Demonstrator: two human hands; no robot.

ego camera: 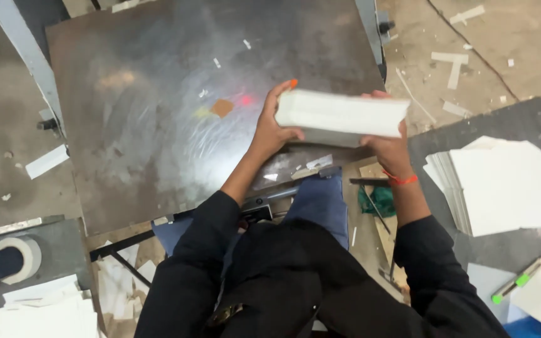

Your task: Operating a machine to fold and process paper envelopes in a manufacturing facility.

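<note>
I am looking down at my own two hands, which hold a thick white stack of paper sheets between them, lifted just above the near edge of a scuffed grey metal table. My left hand is closed around the stack's left end, fingers wrapped over the top and thumb underneath. My right hand clasps the right end, fingers curled over the far edge, with a red thread band round the wrist. Both arms wear black sleeves. To my right, on a dark surface, lies a second fanned pile of white sheets, well apart from the one I hold. A small brown scrap lies on the table to the left of my left hand. Paper offcuts are scattered on the concrete floor beyond.
</note>
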